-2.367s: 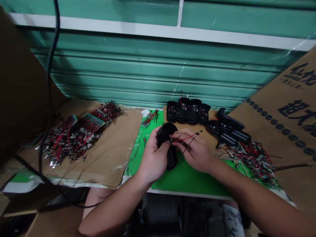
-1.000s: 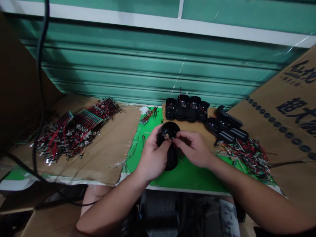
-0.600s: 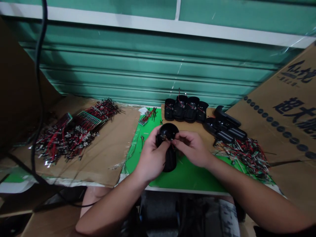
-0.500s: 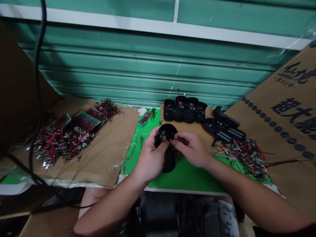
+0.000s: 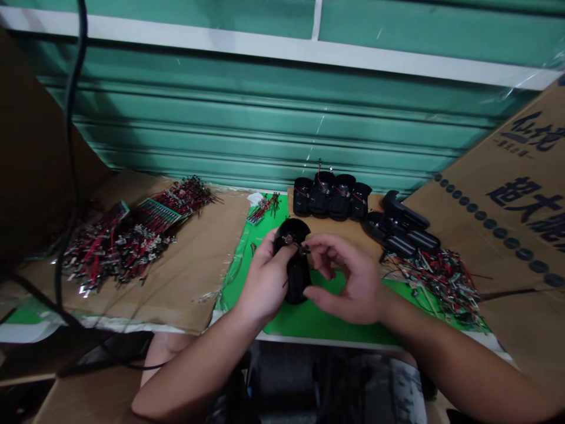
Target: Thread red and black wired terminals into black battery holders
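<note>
A black plastic housing (image 5: 300,277) with a rounded, cupped top is held above the green mat by my left hand (image 5: 267,282). The left thumb presses on its face, just below a small part inside the cup that I cannot make out. My right hand (image 5: 348,280) is at the housing's right side, thumb and fingers spread apart. Its fingertips are close to the cup's edge and its thumb tip is by the lower body; whether they touch is unclear. Some small wiring shows near the right fingertips.
Several similar black housings (image 5: 331,197) stand at the back, with more black parts (image 5: 401,229) right of them. Red-and-black wired circuit boards (image 5: 128,241) are heaped on cardboard (image 5: 198,277) at left, another wire heap (image 5: 445,282) at right. A black cable (image 5: 68,147) hangs at left.
My right hand has opened from a pinch at the housing's cup, with its thumb moving down and away from the fingers. The housing has shifted slightly left in my left hand.
</note>
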The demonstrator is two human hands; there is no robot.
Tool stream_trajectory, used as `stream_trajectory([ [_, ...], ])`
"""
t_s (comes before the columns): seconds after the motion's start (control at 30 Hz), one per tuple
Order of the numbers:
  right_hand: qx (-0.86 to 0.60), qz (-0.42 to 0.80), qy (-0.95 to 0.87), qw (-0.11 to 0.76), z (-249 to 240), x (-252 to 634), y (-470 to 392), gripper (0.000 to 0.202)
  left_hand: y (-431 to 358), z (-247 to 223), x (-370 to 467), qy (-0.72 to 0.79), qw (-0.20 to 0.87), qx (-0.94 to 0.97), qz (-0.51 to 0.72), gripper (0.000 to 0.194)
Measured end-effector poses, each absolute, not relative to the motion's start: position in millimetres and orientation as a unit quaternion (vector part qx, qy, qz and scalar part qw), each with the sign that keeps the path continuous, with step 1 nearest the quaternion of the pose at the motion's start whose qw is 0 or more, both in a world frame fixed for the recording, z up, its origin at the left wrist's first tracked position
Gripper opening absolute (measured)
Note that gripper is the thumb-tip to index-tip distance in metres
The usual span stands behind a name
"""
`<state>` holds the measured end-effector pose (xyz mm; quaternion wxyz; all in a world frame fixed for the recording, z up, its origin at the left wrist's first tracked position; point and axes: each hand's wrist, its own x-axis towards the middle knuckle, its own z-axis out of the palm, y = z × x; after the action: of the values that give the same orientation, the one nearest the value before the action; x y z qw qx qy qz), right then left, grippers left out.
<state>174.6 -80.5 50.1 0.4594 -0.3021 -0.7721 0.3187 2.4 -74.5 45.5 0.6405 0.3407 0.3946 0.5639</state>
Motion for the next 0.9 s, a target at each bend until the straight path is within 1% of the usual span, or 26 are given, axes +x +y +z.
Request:
stream_trajectory([
  [0.03,-0.287,0.312,-0.779,0.461,51,174,-82,0.062,-75,46,2,0.399,0.639,0.343,0.561,0.028],
  [0.1,-0.267,0.294,-0.791,0.465,55,172,-84,0.063,-76,46,3,0.412,0.638,0.342,0.554,0.028],
  [0.17,-0.259,0.278,-0.797,0.469,58,170,-85,0.053,-76,46,3,0.418,0.642,0.341,0.545,0.028],
  [0.33,-0.258,0.261,-0.792,0.488,64,170,-89,0.017,-75,48,4,0.418,0.654,0.317,0.545,0.028],
  [0.4,-0.278,0.256,-0.780,0.498,65,172,-88,0.011,-75,52,3,0.412,0.669,0.283,0.549,0.029],
  [0.47,-0.310,0.268,-0.753,0.514,65,175,-86,0.010,-76,57,2,0.396,0.694,0.246,0.549,0.031],
  [0.53,-0.334,0.307,-0.709,0.540,64,178,-81,0.007,-77,61,0,0.379,0.715,0.229,0.541,0.031],
  [0.6,-0.350,0.351,-0.662,0.562,61,180,-75,0.005,-78,62,-1,0.372,0.725,0.236,0.529,0.034],
  [0.67,-0.363,0.373,-0.630,0.577,59,181,-69,0.007,-79,59,-2,0.374,0.727,0.259,0.515,0.040],
  [0.77,-0.379,0.364,-0.624,0.578,56,182,-62,0.010,-80,52,0,0.375,0.727,0.303,0.489,0.047],
  [0.9,-0.362,0.312,-0.675,0.562,53,181,-57,0.006,-81,44,3,0.349,0.739,0.346,0.461,0.055],
])
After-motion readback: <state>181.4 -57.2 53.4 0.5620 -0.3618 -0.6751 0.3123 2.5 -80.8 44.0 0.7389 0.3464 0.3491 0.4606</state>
